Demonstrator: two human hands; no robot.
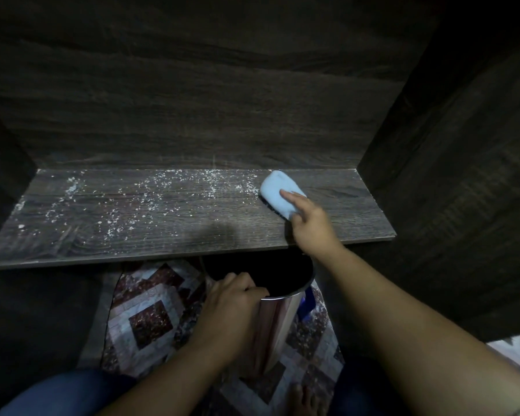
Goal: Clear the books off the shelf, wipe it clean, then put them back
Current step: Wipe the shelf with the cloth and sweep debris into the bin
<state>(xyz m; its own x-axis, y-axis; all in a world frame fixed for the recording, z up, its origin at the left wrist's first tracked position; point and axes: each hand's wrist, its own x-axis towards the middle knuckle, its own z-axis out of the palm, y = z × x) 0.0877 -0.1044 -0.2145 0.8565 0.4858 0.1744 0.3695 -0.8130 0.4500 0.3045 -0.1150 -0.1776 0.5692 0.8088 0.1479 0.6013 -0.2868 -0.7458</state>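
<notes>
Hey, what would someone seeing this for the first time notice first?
The pale blue cloth stands out, held by the right hand at the right end of the dark shelf. White crumbs speckle the shelf's left and middle. Just below its front edge, the left hand grips the rim of a shiny metal bin.

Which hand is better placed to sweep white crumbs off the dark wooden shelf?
Right: the right hand holds the pale blue wiping pad on the shelf beside the white crumbs; left hand grips the shiny steel bin.
</notes>
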